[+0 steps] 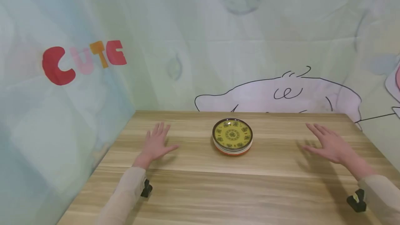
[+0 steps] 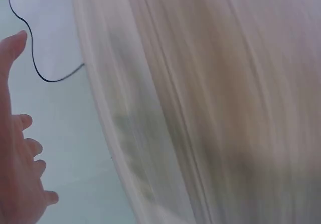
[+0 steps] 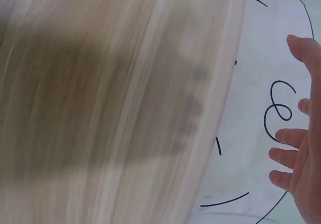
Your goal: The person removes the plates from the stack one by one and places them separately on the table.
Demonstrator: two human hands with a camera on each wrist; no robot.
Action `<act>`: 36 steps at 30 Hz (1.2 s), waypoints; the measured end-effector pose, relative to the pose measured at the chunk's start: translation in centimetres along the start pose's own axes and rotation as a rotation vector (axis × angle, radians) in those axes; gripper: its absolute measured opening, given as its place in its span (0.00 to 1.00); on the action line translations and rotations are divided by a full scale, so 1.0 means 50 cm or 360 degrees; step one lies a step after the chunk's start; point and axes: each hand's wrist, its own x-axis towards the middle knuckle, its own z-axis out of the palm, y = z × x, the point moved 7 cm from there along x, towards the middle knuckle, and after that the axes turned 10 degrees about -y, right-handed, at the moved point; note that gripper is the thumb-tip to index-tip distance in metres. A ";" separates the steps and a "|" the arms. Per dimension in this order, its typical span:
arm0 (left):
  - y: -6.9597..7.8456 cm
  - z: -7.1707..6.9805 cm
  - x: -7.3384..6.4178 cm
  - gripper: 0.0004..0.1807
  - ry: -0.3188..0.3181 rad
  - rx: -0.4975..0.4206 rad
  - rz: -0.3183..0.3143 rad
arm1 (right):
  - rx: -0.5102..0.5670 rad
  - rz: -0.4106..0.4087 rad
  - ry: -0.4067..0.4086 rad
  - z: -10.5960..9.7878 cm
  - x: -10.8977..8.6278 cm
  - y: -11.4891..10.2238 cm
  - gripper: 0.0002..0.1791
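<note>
1. Your left hand (image 1: 156,144) hovers over the table (image 1: 200,197) with its fingers extended and its thumb spread toward the middle.
2. Your right hand (image 1: 332,145) hovers on the other side, fingers straight, thumb apart and pointing inward.
3. The stack of dishes (image 1: 232,134), a yellow patterned one on top, sits upright on the table between your hands, touching neither, somewhat nearer your left thumb than your right.
</note>
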 end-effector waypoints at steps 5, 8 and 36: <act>0.030 -0.002 0.011 0.49 0.0010 -0.0140 0.0050 | 0.0106 -0.0021 0.0030 -0.003 0.008 -0.005 0.48; 0.049 -0.002 0.016 0.49 -0.0017 -0.0162 0.0070 | 0.0169 -0.0041 0.0048 -0.003 0.016 -0.011 0.48; 0.167 0.061 0.065 0.50 -0.0175 -0.0732 0.0129 | 0.0861 -0.0173 0.0042 0.022 0.101 -0.114 0.39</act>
